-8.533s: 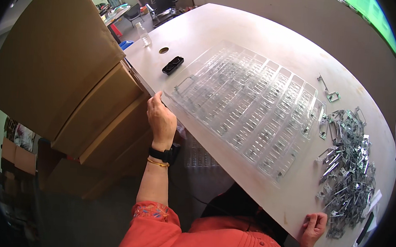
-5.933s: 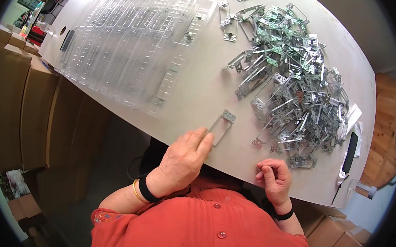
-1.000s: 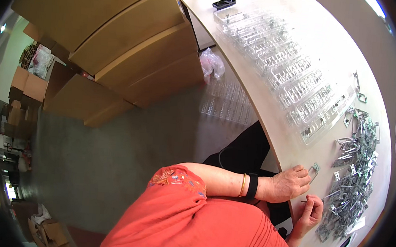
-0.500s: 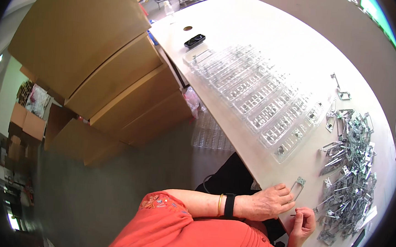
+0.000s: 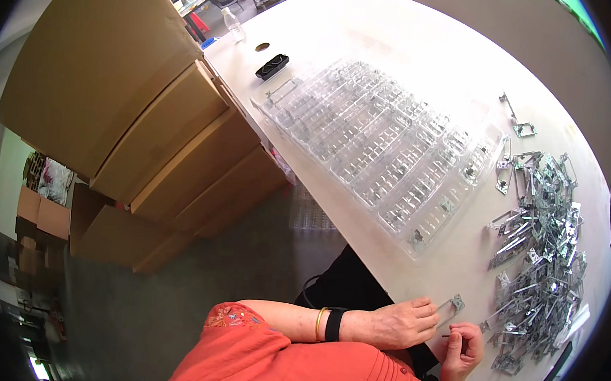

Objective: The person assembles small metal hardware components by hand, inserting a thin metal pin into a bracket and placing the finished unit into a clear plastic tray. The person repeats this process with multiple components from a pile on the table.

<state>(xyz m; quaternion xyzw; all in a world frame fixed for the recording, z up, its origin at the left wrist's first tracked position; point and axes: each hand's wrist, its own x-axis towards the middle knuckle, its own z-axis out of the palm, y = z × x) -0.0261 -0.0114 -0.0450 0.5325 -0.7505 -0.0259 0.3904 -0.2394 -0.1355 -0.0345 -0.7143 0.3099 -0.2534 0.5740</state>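
Near the table's front edge, my left hand (image 5: 404, 323) has its fingers closed on one end of a small metal bracket (image 5: 455, 304). The bracket is a flat silver frame, and its free end points away from me to the right. Just right of it, my right hand (image 5: 466, 349) makes a pinch. A thin dark pin-like piece (image 5: 445, 335) sticks out from its fingertips toward my left hand, too small to name surely. My left fingers hide the bracket's near end.
A heap of similar metal brackets (image 5: 537, 270) lies to the right, with one loose bracket (image 5: 519, 124) beyond it. Clear plastic trays (image 5: 381, 220) with metal parts cover the middle. A black case (image 5: 272, 66) sits farther back. Cardboard boxes (image 5: 109, 56) stand left of the table (image 5: 378, 266).
The whole view has shifted slightly. The bracket at my left hand has swung its free end a little down. Both hands stay close together in much the same pose.
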